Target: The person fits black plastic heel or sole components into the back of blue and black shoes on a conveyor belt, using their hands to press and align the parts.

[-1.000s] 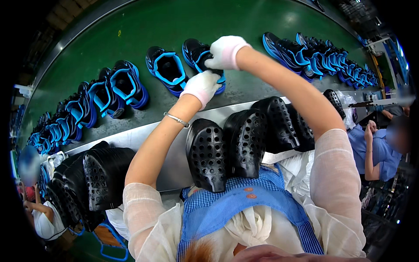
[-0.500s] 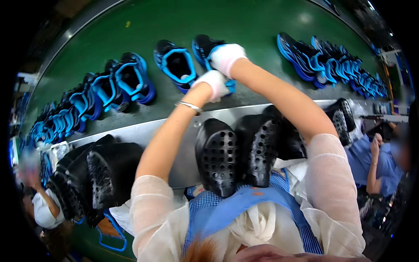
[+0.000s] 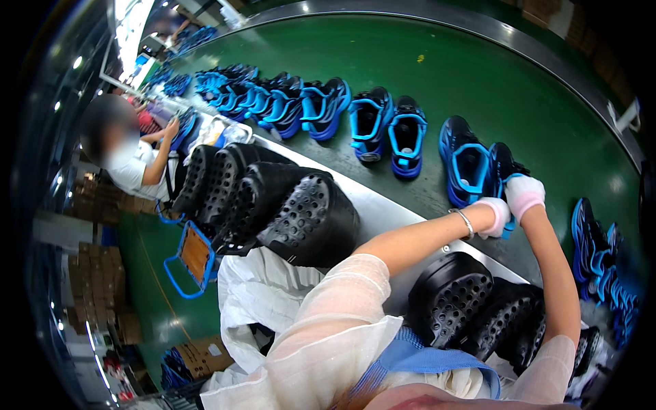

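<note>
Both my hands are in white gloves and close together on one black sneaker with bright blue lining (image 3: 502, 158), which stands on the green table. My left hand (image 3: 495, 216) is closed at its heel end, where a bit of blue shows below the fingers. Over the collar and side, my right hand (image 3: 525, 194) is closed too; its fingertips are hidden. Directly left of it, a matching sneaker (image 3: 448, 145) stands upright with its opening toward me, apart from another pair of sneakers (image 3: 408, 140) further left.
A long row of sneakers (image 3: 273, 102) runs off to the left, and more sneakers (image 3: 593, 249) stand at right. Black pieces with round holes (image 3: 301, 208) lie along the metal table edge (image 3: 383, 205), nearer me. A person (image 3: 140, 167) sits at left, by a blue-framed stool (image 3: 193, 256).
The view has swung to the left, so the table and shoes sit further right in the picture. My hands stay on the same sneaker.
</note>
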`<action>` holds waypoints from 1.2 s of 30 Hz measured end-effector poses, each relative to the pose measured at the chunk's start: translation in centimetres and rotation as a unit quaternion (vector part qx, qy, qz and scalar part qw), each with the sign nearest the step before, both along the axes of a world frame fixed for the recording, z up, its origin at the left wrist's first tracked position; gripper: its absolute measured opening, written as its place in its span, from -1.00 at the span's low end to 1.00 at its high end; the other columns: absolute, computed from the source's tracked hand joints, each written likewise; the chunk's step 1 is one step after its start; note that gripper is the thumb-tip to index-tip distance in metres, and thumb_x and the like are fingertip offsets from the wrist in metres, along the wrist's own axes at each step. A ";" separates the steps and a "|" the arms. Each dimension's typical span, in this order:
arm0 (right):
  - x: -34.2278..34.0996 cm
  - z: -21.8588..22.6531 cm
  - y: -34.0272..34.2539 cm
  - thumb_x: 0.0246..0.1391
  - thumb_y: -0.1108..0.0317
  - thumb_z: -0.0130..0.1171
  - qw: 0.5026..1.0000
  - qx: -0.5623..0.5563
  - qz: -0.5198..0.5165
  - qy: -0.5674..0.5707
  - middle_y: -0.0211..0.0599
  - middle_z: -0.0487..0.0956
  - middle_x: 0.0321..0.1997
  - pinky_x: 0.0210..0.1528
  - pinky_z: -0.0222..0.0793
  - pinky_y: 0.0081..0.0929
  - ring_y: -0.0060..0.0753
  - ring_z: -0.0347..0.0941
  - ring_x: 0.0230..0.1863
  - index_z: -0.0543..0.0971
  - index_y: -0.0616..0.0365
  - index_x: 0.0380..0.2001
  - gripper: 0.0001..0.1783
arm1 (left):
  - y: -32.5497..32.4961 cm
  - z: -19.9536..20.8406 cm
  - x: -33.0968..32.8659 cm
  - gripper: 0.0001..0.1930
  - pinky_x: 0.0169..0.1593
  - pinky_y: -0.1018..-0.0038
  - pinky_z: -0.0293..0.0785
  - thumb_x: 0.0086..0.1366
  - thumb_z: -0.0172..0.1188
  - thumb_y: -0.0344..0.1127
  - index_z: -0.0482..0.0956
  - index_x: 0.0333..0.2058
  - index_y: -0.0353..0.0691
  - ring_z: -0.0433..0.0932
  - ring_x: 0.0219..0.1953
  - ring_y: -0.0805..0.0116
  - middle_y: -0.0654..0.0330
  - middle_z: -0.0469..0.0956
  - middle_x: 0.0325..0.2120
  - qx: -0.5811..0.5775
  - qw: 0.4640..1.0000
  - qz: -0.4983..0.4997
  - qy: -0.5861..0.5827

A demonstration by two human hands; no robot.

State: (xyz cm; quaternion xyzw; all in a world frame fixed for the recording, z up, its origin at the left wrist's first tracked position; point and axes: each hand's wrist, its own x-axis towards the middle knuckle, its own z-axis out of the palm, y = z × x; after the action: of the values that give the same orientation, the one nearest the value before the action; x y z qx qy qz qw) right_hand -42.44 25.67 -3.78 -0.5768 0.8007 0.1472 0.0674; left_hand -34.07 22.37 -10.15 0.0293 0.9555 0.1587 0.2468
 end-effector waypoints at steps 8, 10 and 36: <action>-0.8 -1.1 0.4 0.05 0.19 -0.03 0.998 -0.064 0.002 -0.009 -0.07 0.61 -0.36 -0.21 0.46 -0.13 0.03 0.55 -0.29 0.64 0.07 -0.42 -0.70 | 0.2 2.2 0.5 -0.40 0.14 0.43 0.36 -0.06 0.38 -0.25 0.47 0.04 -0.04 0.44 0.06 0.27 0.28 0.46 0.05 0.066 0.987 0.123 -0.080; -0.2 -0.9 0.4 0.05 0.18 -0.03 0.998 -0.062 0.003 -0.015 -0.06 0.61 -0.35 -0.20 0.45 -0.13 0.04 0.55 -0.29 0.64 0.08 -0.42 -0.70 | 0.1 1.0 0.6 -0.50 -0.01 0.35 0.45 -0.05 0.34 -0.23 0.53 -0.05 -0.10 0.52 -0.07 0.21 0.22 0.54 -0.09 0.063 0.991 0.109 -0.050; 0.2 -0.5 0.5 0.07 0.14 -0.06 0.998 -0.053 0.009 -0.035 -0.02 0.61 -0.35 -0.20 0.45 -0.12 0.05 0.55 -0.28 0.63 0.09 -0.40 -0.66 | 0.4 0.1 0.9 -0.60 -0.09 0.30 0.48 -0.17 0.40 -0.26 0.65 -0.24 -0.12 0.57 -0.15 0.15 0.12 0.61 -0.21 0.033 0.989 0.146 -0.002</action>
State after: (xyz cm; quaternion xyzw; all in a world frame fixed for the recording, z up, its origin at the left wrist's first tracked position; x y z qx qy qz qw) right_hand -42.28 26.19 -4.32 -0.5919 0.7991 0.0846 0.0637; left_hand -33.18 22.80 -10.03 -0.1029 0.9432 0.2248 0.2219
